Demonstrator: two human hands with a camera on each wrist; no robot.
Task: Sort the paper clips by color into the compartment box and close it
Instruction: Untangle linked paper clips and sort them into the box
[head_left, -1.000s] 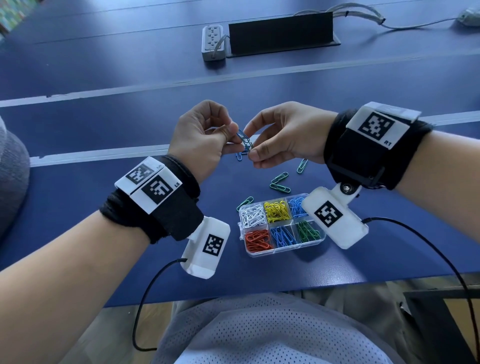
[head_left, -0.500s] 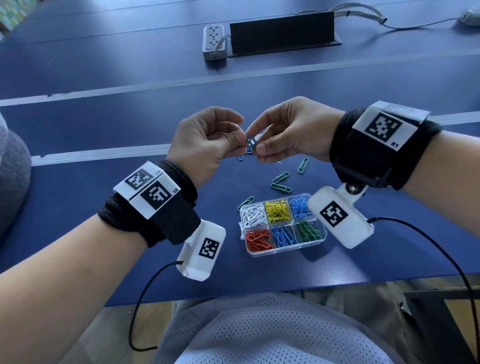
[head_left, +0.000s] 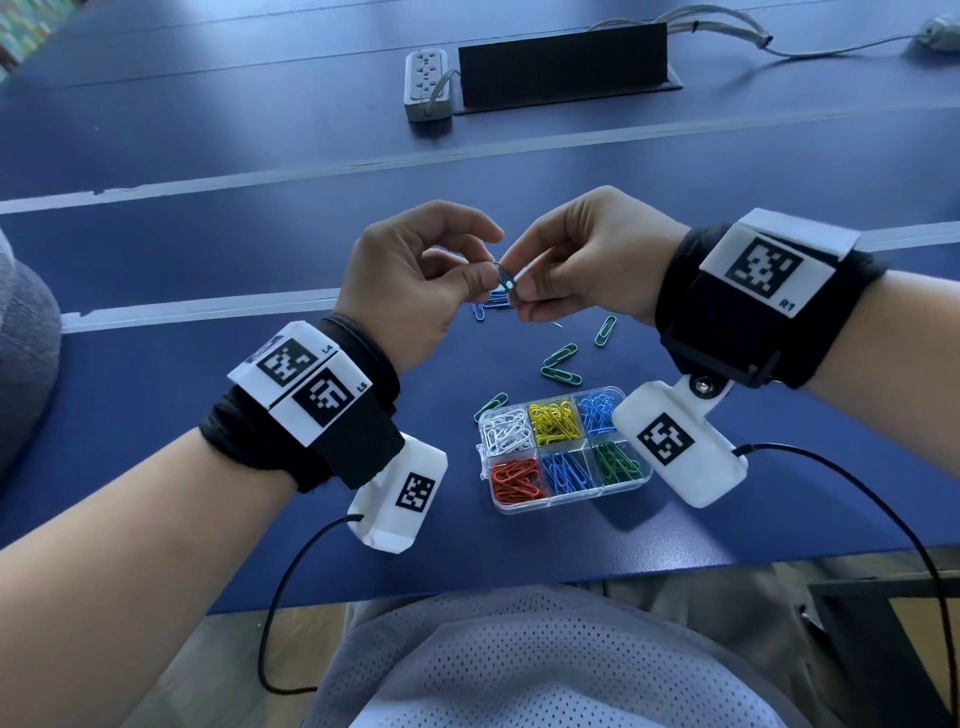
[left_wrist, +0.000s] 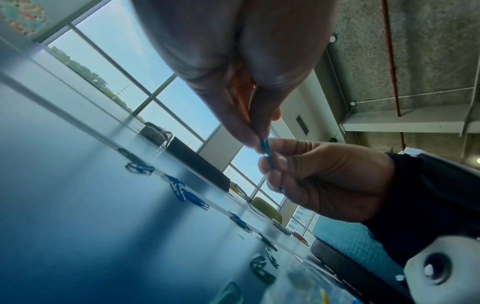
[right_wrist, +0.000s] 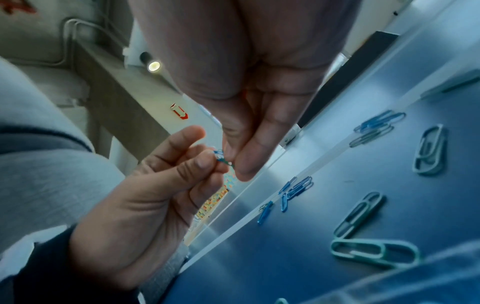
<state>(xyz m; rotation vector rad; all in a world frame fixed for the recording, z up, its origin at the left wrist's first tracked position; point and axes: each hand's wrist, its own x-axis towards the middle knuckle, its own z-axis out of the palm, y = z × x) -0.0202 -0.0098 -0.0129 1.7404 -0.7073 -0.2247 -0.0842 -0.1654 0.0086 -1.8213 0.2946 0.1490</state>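
Blue table (head_left: 156, 467) fills the view, with a power strip (head_left: 427, 83) and black panel (head_left: 563, 65) at its far side. Nearer sits the open compartment box (head_left: 563, 499), its 6 sections holding sorted clips. Teal clips (head_left: 560, 364) and blue clips (head_left: 491, 304) lie loose beyond it. Above them, the left hand (head_left: 415, 280) and right hand (head_left: 587, 260) both pinch 1 blue paper clip (head_left: 505, 278) between thumb and fingertips.

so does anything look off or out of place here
Nothing is spilled or damaged. The compartment box sits open with each colour in its own cell. Unsorted clips remain on the table: teal paper clips and a blue cluster. Both the left hand and right hand pinch one held clip, apparently linked clips being separated.
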